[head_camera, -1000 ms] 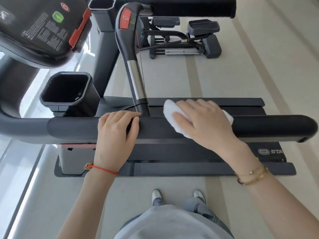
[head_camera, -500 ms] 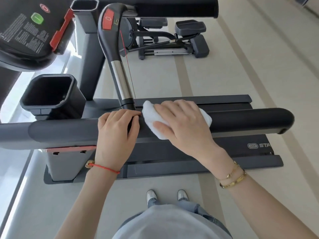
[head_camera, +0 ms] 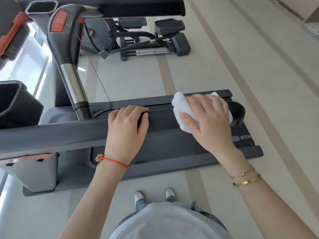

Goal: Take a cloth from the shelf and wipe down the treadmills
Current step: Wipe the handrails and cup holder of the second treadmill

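Observation:
A dark grey treadmill handrail (head_camera: 69,133) runs across the head view in front of me. My left hand (head_camera: 127,128) grips the rail near its middle, fingers curled over the top. My right hand (head_camera: 208,121) holds a white cloth (head_camera: 181,107) wrapped over the rail, close to the rail's rounded right end (head_camera: 238,112). The treadmill deck (head_camera: 172,149) lies below the rail. Most of the cloth is hidden under my right hand.
A chrome and black upright (head_camera: 72,80) with a red button rises left of my left hand. A black cup holder (head_camera: 15,104) sits at the far left. A stepper machine (head_camera: 146,40) stands on the pale floor beyond. My shoes (head_camera: 153,195) are beside the deck.
My right hand first slid the cloth left up to my left hand, then far to the right, near the rail's end. My left hand kept its grip on the rail.

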